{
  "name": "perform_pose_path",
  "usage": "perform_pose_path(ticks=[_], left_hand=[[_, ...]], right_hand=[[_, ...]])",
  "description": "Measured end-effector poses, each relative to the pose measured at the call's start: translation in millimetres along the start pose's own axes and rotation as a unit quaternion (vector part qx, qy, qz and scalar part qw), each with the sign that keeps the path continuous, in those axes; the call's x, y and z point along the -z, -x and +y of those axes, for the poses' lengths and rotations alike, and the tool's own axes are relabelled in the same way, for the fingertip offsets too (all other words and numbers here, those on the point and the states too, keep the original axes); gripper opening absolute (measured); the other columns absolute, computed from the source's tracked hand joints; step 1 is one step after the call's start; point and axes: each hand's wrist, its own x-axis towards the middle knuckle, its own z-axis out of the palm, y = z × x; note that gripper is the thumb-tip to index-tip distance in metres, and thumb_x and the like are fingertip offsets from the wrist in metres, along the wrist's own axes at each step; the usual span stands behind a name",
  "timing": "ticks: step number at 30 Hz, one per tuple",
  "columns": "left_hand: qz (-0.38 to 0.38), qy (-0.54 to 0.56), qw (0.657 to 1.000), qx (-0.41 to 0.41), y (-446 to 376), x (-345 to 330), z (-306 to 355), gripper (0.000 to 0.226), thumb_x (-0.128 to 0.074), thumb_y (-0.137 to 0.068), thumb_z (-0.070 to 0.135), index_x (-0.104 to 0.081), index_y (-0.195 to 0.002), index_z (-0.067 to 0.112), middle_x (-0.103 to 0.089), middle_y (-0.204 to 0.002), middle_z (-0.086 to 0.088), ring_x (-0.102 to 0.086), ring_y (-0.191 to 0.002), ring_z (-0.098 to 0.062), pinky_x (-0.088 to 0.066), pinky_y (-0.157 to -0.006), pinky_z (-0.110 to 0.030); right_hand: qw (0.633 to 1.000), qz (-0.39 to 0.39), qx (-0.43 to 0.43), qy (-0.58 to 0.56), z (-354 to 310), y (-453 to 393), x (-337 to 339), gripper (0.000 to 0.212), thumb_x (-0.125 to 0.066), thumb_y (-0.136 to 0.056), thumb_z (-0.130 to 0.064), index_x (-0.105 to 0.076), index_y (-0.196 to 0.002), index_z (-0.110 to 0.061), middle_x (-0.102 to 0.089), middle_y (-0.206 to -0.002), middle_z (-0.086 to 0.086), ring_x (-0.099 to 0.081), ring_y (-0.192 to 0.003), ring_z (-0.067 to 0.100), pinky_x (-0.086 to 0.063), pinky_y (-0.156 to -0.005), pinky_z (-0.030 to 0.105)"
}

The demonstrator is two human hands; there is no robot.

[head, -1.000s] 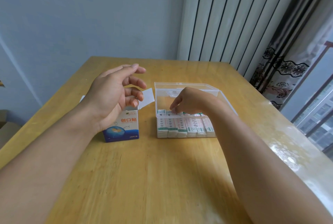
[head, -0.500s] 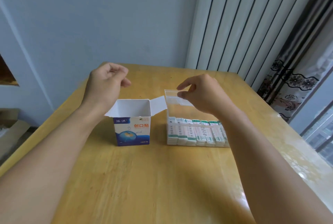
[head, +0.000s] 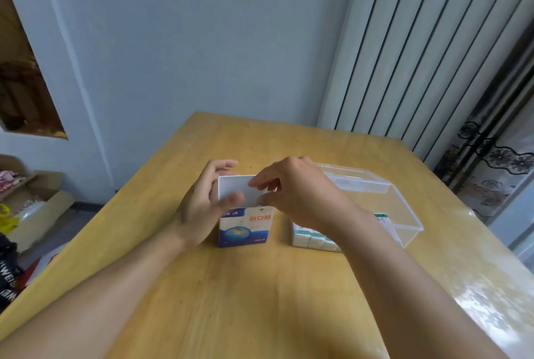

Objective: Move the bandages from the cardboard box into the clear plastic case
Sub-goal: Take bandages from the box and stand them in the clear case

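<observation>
Both hands have come together at frame centre: left hand and right hand now pinch the cardboard box flap, leaving the clear plastic case, so transferring bandages looks finished.

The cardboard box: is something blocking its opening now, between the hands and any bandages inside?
Yes. The white top flap lies over the cardboard box opening. The left hand and the right hand both hold it. Whether bandages remain inside cannot be seen. The clear plastic case beside it is open.
</observation>
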Motion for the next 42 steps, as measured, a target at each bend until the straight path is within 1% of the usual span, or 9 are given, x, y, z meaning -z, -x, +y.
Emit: perform_pose_path(ticks=[4,10,14,20,23,28,32,35,42], left_hand=[[-0.044,-0.171,0.983,-0.047,9,10,-14,0.096,-0.1,-0.052,0.04,-0.043,-0.129,0.045,-0.066,-0.109,0.026,-0.066,-0.102,-0.001,-0.055,-0.083,-0.024],[0.048,-0.301,0.933,-0.193,2,15,-22,0.087,-0.092,-0.064,0.046,-0.042,-0.135,0.037,-0.059,-0.126,0.017,-0.057,-0.105,-0.002,-0.047,-0.084,-0.016],[0.047,-0.313,0.919,-0.237,2,12,-20,0.083,-0.091,-0.067,0.041,-0.045,-0.135,0.028,-0.058,-0.128,0.015,-0.056,-0.104,0.001,-0.047,-0.082,-0.012],[0.017,-0.328,0.903,-0.278,5,2,-15,0.074,-0.083,-0.07,0.036,-0.049,-0.135,0.023,-0.058,-0.133,0.012,-0.06,-0.113,-0.007,-0.054,-0.084,-0.022],[-0.01,-0.315,0.914,-0.256,7,-6,-14,0.077,-0.087,-0.068,0.039,-0.05,-0.134,0.028,-0.055,-0.133,0.021,-0.055,-0.114,0.002,-0.041,-0.089,-0.003],[0.005,-0.302,0.933,-0.197,6,-6,-17,0.09,-0.094,-0.063,0.037,-0.038,-0.133,0.048,-0.047,-0.126,0.044,-0.05,-0.108,0.018,-0.041,-0.083,-0.004],[0.024,-0.254,0.959,-0.126,3,-7,-19,0.093,-0.096,-0.06,0.039,-0.037,-0.13,0.053,-0.055,-0.117,0.033,-0.059,-0.103,0.001,-0.049,-0.085,-0.021],[0.031,-0.198,0.976,-0.087,-1,-4,-20,0.094,-0.1,-0.055,0.034,-0.04,-0.125,0.052,-0.062,-0.112,0.025,-0.062,-0.099,0.004,-0.048,-0.08,-0.01],[0.023,-0.132,0.991,-0.002,-6,2,-21,0.098,-0.101,-0.054,0.029,-0.04,-0.128,0.047,-0.068,-0.105,0.023,-0.064,-0.098,0.007,-0.049,-0.071,-0.007]], right_hand=[[1.0,-0.012,0.007,0.015,-3,5,3,0.042,-0.079,-0.085,-0.013,-0.071,-0.124,-0.027,-0.072,-0.109,-0.007,-0.055,-0.085,0.004,-0.036,-0.064,0.008],[0.998,0.015,0.047,0.048,-12,8,1,0.024,-0.064,-0.087,-0.006,-0.073,-0.096,-0.027,-0.067,-0.081,0.004,-0.058,-0.084,0.026,-0.051,-0.066,0.038],[0.991,-0.036,0.071,0.108,-21,10,-18,0.019,-0.049,-0.097,-0.008,-0.065,-0.104,-0.015,-0.061,-0.088,0.006,-0.051,-0.078,0.026,-0.033,-0.055,0.033],[0.988,-0.109,0.033,0.107,-24,3,-40,0.024,-0.05,-0.094,0.0,-0.058,-0.116,-0.005,-0.065,-0.109,0.009,-0.06,-0.102,0.028,-0.035,-0.074,0.028],[0.981,-0.153,0.006,0.123,-24,-3,-34,0.018,-0.048,-0.098,-0.006,-0.057,-0.114,-0.008,-0.057,-0.104,0.007,-0.059,-0.109,0.025,-0.03,-0.075,0.025],[0.991,-0.08,-0.01,0.103,-24,-5,-37,0.032,-0.052,-0.091,-0.002,-0.058,-0.121,-0.007,-0.064,-0.105,0.009,-0.055,-0.093,0.025,-0.033,-0.068,0.028],[0.998,-0.014,-0.006,0.065,-17,-10,-32,0.022,-0.05,-0.082,0.004,-0.053,-0.075,-0.017,-0.049,-0.069,0.006,-0.044,-0.071,0.029,-0.022,-0.047,0.029],[0.999,0.032,0.009,0.011,-13,-12,-28,0.03,-0.053,-0.086,-0.002,-0.046,-0.063,-0.019,-0.052,-0.062,0.007,-0.047,-0.065,0.03,-0.026,-0.049,0.035],[0.981,0.118,-0.003,-0.151,-1,-22,-23,0.018,-0.056,-0.1,-0.021,-0.069,-0.088,-0.018,-0.066,-0.074,-0.003,-0.056,-0.073,0.021,-0.043,-0.054,0.027]])
